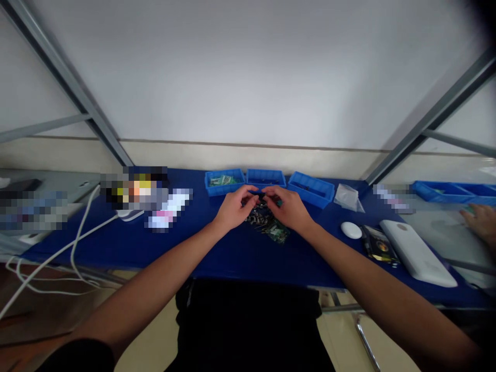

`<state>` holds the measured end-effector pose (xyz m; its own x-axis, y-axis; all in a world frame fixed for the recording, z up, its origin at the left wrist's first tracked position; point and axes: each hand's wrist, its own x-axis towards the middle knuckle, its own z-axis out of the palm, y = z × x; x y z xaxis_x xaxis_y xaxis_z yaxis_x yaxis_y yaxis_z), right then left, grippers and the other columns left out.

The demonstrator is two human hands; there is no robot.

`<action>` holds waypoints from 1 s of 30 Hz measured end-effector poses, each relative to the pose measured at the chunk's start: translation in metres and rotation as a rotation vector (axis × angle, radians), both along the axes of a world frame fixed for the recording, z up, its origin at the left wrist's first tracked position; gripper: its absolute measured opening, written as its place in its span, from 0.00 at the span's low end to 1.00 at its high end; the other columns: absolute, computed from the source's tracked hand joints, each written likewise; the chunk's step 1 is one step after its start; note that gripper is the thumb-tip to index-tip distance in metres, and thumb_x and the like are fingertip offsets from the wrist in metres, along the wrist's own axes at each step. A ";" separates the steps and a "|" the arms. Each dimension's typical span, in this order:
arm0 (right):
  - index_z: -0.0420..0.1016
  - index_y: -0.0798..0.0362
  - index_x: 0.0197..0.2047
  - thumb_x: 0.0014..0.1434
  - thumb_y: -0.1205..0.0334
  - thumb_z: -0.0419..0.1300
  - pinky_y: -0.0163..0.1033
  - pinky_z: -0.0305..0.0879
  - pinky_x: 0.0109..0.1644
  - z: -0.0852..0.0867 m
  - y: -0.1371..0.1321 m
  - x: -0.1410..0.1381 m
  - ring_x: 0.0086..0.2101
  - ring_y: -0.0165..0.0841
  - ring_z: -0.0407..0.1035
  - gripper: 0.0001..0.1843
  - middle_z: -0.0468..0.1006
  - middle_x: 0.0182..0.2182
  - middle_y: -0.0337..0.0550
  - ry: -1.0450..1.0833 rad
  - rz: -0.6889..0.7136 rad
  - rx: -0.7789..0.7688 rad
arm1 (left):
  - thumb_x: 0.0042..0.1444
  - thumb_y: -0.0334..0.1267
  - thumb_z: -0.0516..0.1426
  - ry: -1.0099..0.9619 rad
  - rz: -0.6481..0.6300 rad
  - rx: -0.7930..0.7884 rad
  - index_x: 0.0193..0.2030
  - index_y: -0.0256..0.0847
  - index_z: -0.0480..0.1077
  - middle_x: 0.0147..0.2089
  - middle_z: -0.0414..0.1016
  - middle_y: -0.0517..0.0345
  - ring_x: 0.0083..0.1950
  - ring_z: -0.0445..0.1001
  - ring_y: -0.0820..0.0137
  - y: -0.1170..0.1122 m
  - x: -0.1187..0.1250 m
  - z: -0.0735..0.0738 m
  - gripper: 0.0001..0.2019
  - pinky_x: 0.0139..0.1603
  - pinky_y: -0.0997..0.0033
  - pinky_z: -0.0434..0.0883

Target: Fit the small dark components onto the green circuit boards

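My left hand (pixel 235 207) and my right hand (pixel 287 205) meet over the middle of the blue table, fingers bent and thumbs pressed in. Between the fingertips is something small and dark, too small to name. Below the hands lies a heap of small metal parts (pixel 256 219), partly covered by them. Green circuit boards (pixel 278 232) lie at the heap's near right side, beside my right wrist. Just beyond the hands stand three blue bins: the left bin (pixel 226 190) holds green boards, the middle bin (pixel 266 172) and the right bin (pixel 312 199) hold small dark pieces.
A clear plastic bag (pixel 347 197), a round white case (pixel 351 230), a black packet (pixel 377 244) and a long white device (pixel 418 253) lie at right. White cables (pixel 79 235) cross the left side. Another person's hand (pixel 480 222) is at far right, near a divided blue tray (pixel 445 192).
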<state>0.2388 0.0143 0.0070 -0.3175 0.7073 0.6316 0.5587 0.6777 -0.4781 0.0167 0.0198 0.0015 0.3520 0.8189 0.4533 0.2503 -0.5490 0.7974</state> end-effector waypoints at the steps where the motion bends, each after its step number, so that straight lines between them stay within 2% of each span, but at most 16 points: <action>1: 0.80 0.47 0.52 0.69 0.63 0.62 0.45 0.79 0.43 -0.001 0.000 0.000 0.37 0.38 0.81 0.10 0.85 0.40 0.43 0.019 -0.010 -0.008 | 0.71 0.42 0.59 -0.004 -0.017 -0.018 0.59 0.44 0.74 0.42 0.87 0.54 0.42 0.87 0.63 0.000 0.000 0.000 0.13 0.48 0.60 0.83; 3: 0.81 0.47 0.47 0.69 0.60 0.64 0.44 0.79 0.42 -0.001 0.000 0.000 0.37 0.38 0.81 0.05 0.86 0.39 0.42 0.039 -0.017 -0.020 | 0.71 0.41 0.58 -0.016 -0.052 -0.036 0.58 0.44 0.76 0.43 0.88 0.54 0.43 0.88 0.62 0.001 0.000 -0.002 0.13 0.50 0.59 0.84; 6: 0.81 0.46 0.43 0.68 0.59 0.67 0.44 0.78 0.41 0.001 0.000 0.000 0.37 0.38 0.80 0.02 0.84 0.38 0.42 0.048 -0.010 0.000 | 0.70 0.36 0.56 -0.043 -0.096 -0.032 0.57 0.45 0.78 0.50 0.87 0.53 0.51 0.87 0.61 0.003 0.001 -0.005 0.13 0.58 0.54 0.82; 9: 0.82 0.46 0.42 0.68 0.59 0.67 0.43 0.77 0.39 0.002 -0.001 0.001 0.35 0.36 0.78 0.02 0.82 0.37 0.43 0.071 -0.014 0.034 | 0.70 0.33 0.55 -0.104 -0.134 -0.076 0.57 0.45 0.78 0.52 0.87 0.53 0.54 0.86 0.62 0.005 0.002 -0.007 0.15 0.63 0.51 0.81; 12: 0.82 0.45 0.44 0.68 0.59 0.67 0.44 0.78 0.41 0.000 0.000 0.002 0.36 0.36 0.77 0.02 0.82 0.37 0.42 0.077 0.003 0.017 | 0.69 0.36 0.58 -0.141 -0.128 -0.108 0.57 0.45 0.80 0.55 0.86 0.52 0.56 0.85 0.61 0.007 0.003 -0.008 0.13 0.64 0.49 0.80; 16: 0.82 0.46 0.49 0.68 0.61 0.67 0.44 0.79 0.44 -0.002 -0.001 -0.001 0.37 0.35 0.78 0.07 0.83 0.43 0.43 0.032 0.101 -0.016 | 0.67 0.41 0.62 -0.153 -0.075 -0.107 0.54 0.45 0.81 0.55 0.86 0.51 0.56 0.85 0.59 0.010 0.002 -0.008 0.12 0.63 0.49 0.81; 20: 0.81 0.47 0.52 0.68 0.64 0.65 0.43 0.80 0.44 -0.001 -0.004 -0.004 0.36 0.34 0.78 0.10 0.83 0.47 0.45 -0.002 0.148 -0.035 | 0.65 0.40 0.64 -0.154 -0.023 -0.110 0.51 0.43 0.82 0.50 0.87 0.51 0.51 0.87 0.60 0.013 0.000 -0.012 0.10 0.59 0.51 0.83; 24: 0.80 0.47 0.50 0.71 0.62 0.63 0.44 0.79 0.45 0.006 -0.007 -0.004 0.38 0.36 0.78 0.07 0.82 0.43 0.45 0.003 0.082 0.035 | 0.62 0.39 0.66 -0.121 0.046 -0.093 0.47 0.43 0.82 0.45 0.88 0.53 0.43 0.87 0.62 0.015 -0.002 -0.013 0.08 0.51 0.57 0.85; 27: 0.80 0.47 0.51 0.71 0.62 0.62 0.45 0.78 0.46 0.011 -0.008 -0.002 0.40 0.37 0.78 0.07 0.81 0.45 0.46 0.045 0.010 0.089 | 0.62 0.40 0.66 -0.014 0.095 -0.030 0.45 0.45 0.84 0.46 0.88 0.55 0.44 0.87 0.63 0.013 -0.003 -0.010 0.07 0.52 0.59 0.84; 30: 0.80 0.47 0.49 0.71 0.63 0.63 0.46 0.78 0.47 0.011 -0.007 -0.001 0.43 0.39 0.78 0.06 0.82 0.45 0.46 0.036 -0.015 0.092 | 0.63 0.40 0.66 0.015 0.090 -0.024 0.46 0.46 0.85 0.46 0.88 0.57 0.45 0.87 0.63 0.010 -0.003 -0.007 0.07 0.53 0.59 0.83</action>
